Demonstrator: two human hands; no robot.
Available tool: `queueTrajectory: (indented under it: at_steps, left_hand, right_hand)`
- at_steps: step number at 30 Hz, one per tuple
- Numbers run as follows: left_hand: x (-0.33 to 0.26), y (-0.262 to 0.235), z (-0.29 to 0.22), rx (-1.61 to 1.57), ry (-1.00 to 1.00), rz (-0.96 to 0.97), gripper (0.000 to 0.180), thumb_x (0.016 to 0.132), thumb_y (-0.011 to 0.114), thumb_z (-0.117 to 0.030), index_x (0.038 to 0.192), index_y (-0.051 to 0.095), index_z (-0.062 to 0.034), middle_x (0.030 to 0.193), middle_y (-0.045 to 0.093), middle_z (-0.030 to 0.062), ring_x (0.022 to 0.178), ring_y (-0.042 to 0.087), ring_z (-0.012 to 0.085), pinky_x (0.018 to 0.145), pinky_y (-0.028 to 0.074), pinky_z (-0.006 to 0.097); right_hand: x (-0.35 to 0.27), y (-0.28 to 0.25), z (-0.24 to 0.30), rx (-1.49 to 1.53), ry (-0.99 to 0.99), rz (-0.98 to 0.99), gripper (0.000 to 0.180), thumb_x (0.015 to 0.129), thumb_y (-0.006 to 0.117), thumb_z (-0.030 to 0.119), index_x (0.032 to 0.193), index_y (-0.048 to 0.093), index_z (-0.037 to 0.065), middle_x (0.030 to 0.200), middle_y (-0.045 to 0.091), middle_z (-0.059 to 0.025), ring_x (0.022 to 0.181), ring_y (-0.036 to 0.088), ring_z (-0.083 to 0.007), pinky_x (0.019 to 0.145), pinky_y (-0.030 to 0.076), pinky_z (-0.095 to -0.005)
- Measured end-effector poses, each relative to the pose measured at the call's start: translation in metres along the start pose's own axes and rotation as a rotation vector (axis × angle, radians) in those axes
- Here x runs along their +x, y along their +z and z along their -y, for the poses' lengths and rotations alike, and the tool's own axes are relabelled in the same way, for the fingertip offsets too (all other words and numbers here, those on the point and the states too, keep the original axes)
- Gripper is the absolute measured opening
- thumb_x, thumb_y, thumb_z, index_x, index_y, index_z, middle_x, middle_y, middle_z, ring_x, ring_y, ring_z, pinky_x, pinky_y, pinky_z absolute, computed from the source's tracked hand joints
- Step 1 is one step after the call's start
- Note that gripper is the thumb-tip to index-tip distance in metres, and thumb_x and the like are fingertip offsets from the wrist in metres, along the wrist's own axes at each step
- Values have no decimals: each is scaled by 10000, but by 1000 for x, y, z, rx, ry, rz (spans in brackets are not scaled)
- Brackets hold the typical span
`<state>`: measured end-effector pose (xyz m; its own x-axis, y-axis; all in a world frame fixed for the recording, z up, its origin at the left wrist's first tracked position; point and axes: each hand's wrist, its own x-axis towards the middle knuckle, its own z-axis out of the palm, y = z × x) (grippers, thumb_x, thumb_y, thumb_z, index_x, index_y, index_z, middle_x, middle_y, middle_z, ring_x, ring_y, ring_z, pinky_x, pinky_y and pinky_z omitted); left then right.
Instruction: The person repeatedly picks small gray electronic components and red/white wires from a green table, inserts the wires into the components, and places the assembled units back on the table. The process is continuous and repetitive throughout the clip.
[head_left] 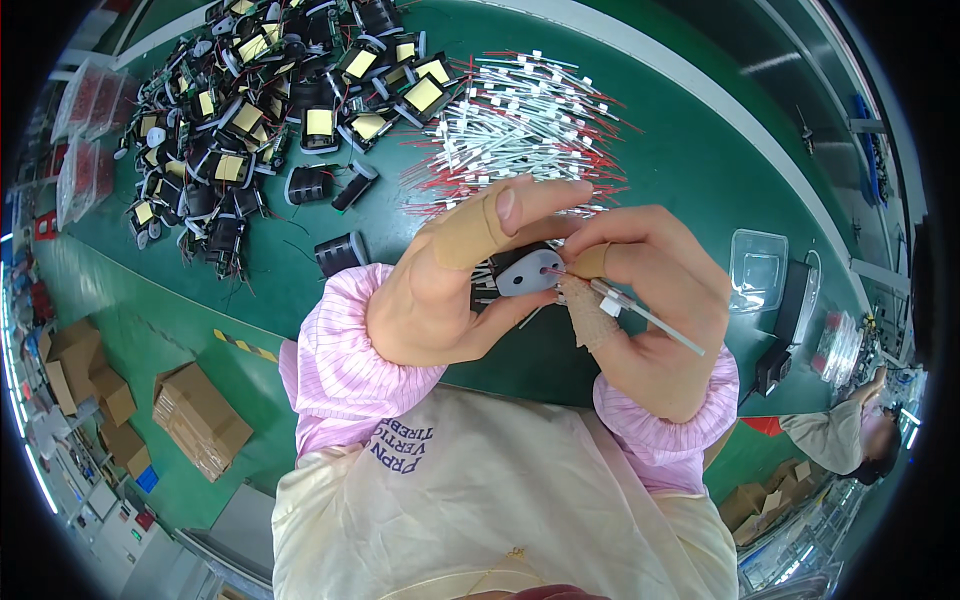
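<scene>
My left hand (450,270) is closed around a small black part with a grey oval end cap (530,273) that has dark holes in it. Thumb below and fingers above grip it, and the cap faces my right hand (640,300). Between the right thumb and forefinger I pinch a thin wire lead with a white sleeve (665,327) and a small white tag. Its reddish end is at a hole in the cap; how far in it goes, I cannot tell. Tan bandages wrap fingers on both hands. Beyond them lies a pile of similar white-and-red wire leads (530,125).
A heap of black parts with yellow pads (240,120) covers the green table's (690,160) far left, with a few loose black parts (341,254) nearer me. To the right are a clear plastic tray (758,270) and a black device (785,340). Another person (840,435) sits at far right.
</scene>
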<state>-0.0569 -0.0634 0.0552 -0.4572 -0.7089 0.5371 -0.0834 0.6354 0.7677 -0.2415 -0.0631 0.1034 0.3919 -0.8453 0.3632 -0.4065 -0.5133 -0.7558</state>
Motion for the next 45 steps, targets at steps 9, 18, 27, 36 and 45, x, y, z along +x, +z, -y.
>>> queueTrajectory:
  at_steps: [9, 18, 27, 36, 45]
  left_hand:
    - [-1, 0, 2, 15, -2, -11, 1095, 784, 685, 96, 1449, -104, -270, 1300, 482, 344, 981, 669, 395, 868, 539, 442]
    - [-6, 3, 1, 48, -97, -97, 958, 762, 688, 111, 1477, 88, -106, 1237, 567, 278, 972, 664, 330, 876, 525, 413]
    - [-12, 5, 4, -169, -169, -13, 813, 787, 739, 14, 1451, 270, 19, 1193, 616, 199, 1057, 628, 299, 971, 446, 394]
    - [-16, -9, 5, -431, -293, 152, 740, 801, 723, -39, 1420, 327, 46, 1276, 556, 213, 1154, 571, 298, 979, 445, 404]
    - [-7, -3, 2, -68, -259, 3, 564, 612, 843, -52, 1120, 609, 23, 1157, 622, 152, 1073, 611, 306, 891, 498, 390]
  right_hand:
    - [2, 0, 4, -60, -6, 51, 167, 667, 713, -52, 799, 623, -2, 859, 609, -83, 627, 614, -210, 510, 479, -301]
    - [4, 4, 8, 51, 187, 25, 197, 697, 735, -37, 876, 658, -7, 819, 614, -89, 634, 614, -183, 554, 484, -300]
    - [-8, 5, 3, 284, 395, -34, 148, 741, 715, -85, 876, 692, -28, 750, 663, -83, 606, 631, -136, 563, 479, -250]
    - [-14, -9, -10, 300, 394, 59, 134, 743, 711, -68, 868, 690, -23, 727, 682, -88, 605, 635, -135, 545, 486, -246]
    - [-13, -1, -3, 46, 317, 90, 137, 772, 696, -39, 896, 645, -10, 749, 573, -87, 588, 578, -145, 507, 459, -272]
